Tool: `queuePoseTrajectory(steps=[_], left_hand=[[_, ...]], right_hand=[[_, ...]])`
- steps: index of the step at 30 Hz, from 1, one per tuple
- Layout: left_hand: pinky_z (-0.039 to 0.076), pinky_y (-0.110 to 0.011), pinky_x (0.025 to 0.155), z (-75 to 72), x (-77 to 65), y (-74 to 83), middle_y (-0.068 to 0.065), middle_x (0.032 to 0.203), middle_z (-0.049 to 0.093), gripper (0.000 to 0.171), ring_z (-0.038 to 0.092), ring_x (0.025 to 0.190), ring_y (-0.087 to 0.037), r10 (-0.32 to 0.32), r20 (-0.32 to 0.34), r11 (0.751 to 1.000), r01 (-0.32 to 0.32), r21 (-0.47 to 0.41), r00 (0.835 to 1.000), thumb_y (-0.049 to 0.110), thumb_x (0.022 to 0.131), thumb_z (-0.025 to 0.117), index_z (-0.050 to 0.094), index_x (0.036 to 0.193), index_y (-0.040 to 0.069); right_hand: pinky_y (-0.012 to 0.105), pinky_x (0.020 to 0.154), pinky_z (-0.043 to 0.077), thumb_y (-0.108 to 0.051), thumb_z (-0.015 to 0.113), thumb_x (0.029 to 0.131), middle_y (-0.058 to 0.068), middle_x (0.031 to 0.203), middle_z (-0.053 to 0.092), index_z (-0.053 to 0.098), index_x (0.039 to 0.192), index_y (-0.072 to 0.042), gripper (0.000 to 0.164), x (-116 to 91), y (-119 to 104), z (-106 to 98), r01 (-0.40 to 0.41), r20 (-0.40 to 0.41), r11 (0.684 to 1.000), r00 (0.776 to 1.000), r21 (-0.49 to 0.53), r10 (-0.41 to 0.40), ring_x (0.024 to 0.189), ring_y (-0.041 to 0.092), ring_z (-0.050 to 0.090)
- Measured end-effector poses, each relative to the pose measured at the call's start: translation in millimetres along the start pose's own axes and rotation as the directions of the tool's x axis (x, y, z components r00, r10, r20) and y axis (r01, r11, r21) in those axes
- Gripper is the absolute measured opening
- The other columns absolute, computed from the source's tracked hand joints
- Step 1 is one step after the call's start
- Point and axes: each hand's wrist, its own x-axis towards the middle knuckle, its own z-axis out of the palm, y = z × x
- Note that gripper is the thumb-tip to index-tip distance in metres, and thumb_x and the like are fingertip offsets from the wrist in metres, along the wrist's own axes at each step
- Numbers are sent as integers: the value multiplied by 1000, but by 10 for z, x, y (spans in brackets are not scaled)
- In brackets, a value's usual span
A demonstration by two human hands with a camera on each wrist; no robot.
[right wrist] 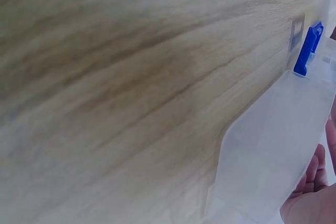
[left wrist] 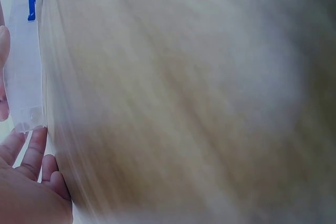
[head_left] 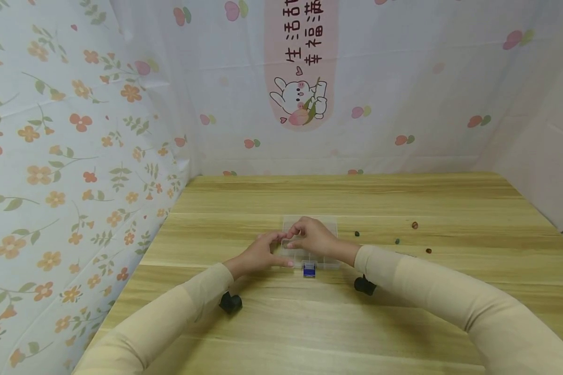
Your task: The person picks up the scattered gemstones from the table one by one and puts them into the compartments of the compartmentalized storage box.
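A clear plastic compartment box (head_left: 330, 264) lies on the table with its lid (head_left: 329, 224) raised or folded back behind it. A blue clasp (head_left: 309, 270) sits at its front. My left hand (head_left: 255, 253) holds the box's left end, thumb at the front and fingers toward the back; in the left wrist view its fingertips touch the end of the clear wall (left wrist: 23, 61). Bent over the left compartments is my right hand (head_left: 313, 237), thumb and forefinger close together. I cannot tell whether something small is between them. The right wrist view shows the box's front wall (right wrist: 268, 140) and its clasp (right wrist: 308, 50).
Right of the box lie small stones or beads: a dark green one (head_left: 357, 234), a teal one (head_left: 397, 241), a reddish-brown one (head_left: 415, 225) and a brown one (head_left: 429, 251). Patterned cloth (head_left: 380, 94) hangs behind the wooden table (head_left: 281, 323).
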Motion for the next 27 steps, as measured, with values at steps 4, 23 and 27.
queuePoseTrajectory(steps=[4, 23, 27], left_hand=[[28, -52, 109, -2, 9, -3, -11, 142, 48, 76, 35, 134, -31, -1, 6, 1000, 1, 20, 1000, 32, 78, 83, 47, 141, 9], [27, -52, 110, 8, 14, 25, -13, 140, 50, 74, 36, 133, -31, -19, -4, 1000, 19, 19, 1000, 32, 77, 84, 50, 139, 9], [27, -52, 109, 11, 24, 5, -13, 139, 50, 74, 37, 131, -32, -13, -7, 1000, 13, 17, 1000, 30, 77, 84, 51, 138, 9]], right_hand=[[32, 71, 45, -19, 80, 82, 2, 96, 61, 72, 91, -12, 14, -6, 14, -17, 3, -9, 1000, 1000, 0, -3, 84, 19, 51], [38, 78, 46, -14, 76, 86, 3, 102, 60, 72, 101, -5, 18, -176, 98, -292, -37, -95, 994, 994, 105, 47, 94, 24, 51], [37, 78, 45, -15, 76, 86, 3, 101, 58, 71, 102, -5, 19, -239, 125, -353, -26, -112, 993, 993, 115, 39, 94, 23, 51]])
